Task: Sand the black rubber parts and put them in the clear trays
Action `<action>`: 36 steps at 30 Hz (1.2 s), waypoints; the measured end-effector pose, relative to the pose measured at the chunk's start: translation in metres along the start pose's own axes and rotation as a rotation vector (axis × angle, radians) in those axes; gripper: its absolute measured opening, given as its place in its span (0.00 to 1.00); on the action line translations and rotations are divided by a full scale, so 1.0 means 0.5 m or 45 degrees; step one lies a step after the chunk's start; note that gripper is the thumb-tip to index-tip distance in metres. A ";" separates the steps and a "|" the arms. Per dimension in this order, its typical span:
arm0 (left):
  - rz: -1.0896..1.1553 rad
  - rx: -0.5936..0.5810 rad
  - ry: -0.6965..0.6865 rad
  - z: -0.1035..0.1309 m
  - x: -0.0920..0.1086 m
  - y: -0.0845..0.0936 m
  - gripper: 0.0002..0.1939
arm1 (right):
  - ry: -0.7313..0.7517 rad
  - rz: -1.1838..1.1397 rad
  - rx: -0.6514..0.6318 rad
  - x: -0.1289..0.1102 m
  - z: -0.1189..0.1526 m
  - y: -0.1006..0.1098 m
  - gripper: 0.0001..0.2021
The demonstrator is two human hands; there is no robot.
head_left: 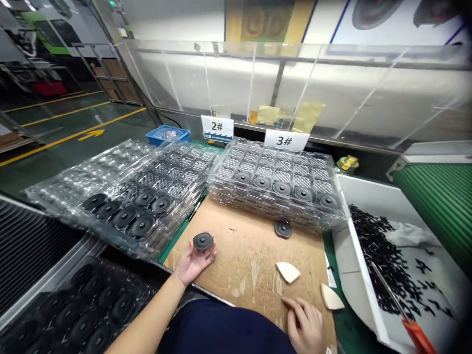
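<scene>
My left hand point(195, 263) holds a round black part point(203, 240) with a small centre knob, above the left side of the cardboard sheet point(239, 250). My right hand point(304, 322) rests near the cardboard's front right, its fingers loosely curled and apart, with nothing seen in them. Just beyond its fingertips lies a cream wedge-shaped pad point(288, 272); a second pad point(332, 297) is to its right. Another black part point(283, 229) lies by the front edge of the clear tray stack point(273, 201), whose front row holds several such parts.
Clear trays point(173, 196) with black parts stand at the left, more black parts point(81, 314) at lower left. A white bin point(354, 265) of black scraps and an orange-handled tool point(418, 334) are at right, beside a green ribbed belt point(438, 196). A blue basket point(167, 134) sits behind.
</scene>
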State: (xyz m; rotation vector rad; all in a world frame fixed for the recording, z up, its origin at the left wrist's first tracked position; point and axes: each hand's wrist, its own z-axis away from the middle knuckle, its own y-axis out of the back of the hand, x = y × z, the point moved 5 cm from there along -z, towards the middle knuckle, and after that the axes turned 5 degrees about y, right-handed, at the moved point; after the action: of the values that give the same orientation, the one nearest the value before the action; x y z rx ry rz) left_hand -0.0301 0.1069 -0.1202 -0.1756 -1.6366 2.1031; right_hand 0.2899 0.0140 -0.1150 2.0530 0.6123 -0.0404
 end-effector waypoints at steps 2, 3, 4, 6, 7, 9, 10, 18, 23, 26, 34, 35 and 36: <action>-0.019 0.000 0.010 0.000 0.001 0.005 0.21 | -0.034 0.007 -0.013 -0.004 -0.005 -0.003 0.10; -0.030 0.001 0.015 -0.001 0.001 0.007 0.21 | -0.053 0.012 -0.015 -0.007 -0.008 -0.003 0.09; -0.043 0.002 0.021 -0.003 0.001 0.009 0.21 | -0.070 0.018 -0.015 -0.012 -0.010 -0.003 0.09; -0.064 0.005 0.031 -0.008 0.003 0.011 0.21 | -0.099 0.032 -0.006 -0.019 -0.014 -0.001 0.09; -0.071 0.007 0.030 -0.010 0.003 0.011 0.22 | -0.112 0.040 -0.001 -0.022 -0.014 0.000 0.09; -0.076 0.014 0.005 -0.012 0.006 0.009 0.23 | -0.124 0.052 0.002 -0.025 -0.014 0.001 0.09; -0.076 0.019 -0.020 -0.008 0.007 0.008 0.23 | -0.126 0.056 0.000 -0.026 -0.013 0.000 0.09; -0.045 0.032 -0.356 0.190 -0.015 0.012 0.18 | -0.119 0.045 0.027 -0.022 -0.016 0.001 0.09; -0.011 -0.012 -0.526 0.310 -0.027 0.013 0.21 | -0.043 -0.052 -0.023 -0.058 -0.047 -0.001 0.12; -0.003 -0.013 -0.533 0.294 -0.023 0.002 0.22 | 0.086 -0.168 -0.152 -0.116 -0.108 -0.040 0.14; -0.068 0.067 -0.214 0.105 -0.008 -0.032 0.18 | -0.028 -0.127 -0.344 -0.177 -0.314 -0.204 0.14; -0.062 0.074 -0.188 0.085 -0.002 -0.032 0.18 | -0.041 -0.103 -0.366 -0.177 -0.324 -0.214 0.15; -0.053 0.082 -0.165 0.067 0.003 -0.032 0.18 | -0.046 -0.082 -0.389 -0.178 -0.330 -0.221 0.15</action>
State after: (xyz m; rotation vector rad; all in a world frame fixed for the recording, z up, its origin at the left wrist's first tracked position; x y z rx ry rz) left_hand -0.0396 0.0812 -0.0953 0.0156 -1.6278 2.1717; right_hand 0.1289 0.1581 -0.0902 1.7340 0.6214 -0.0202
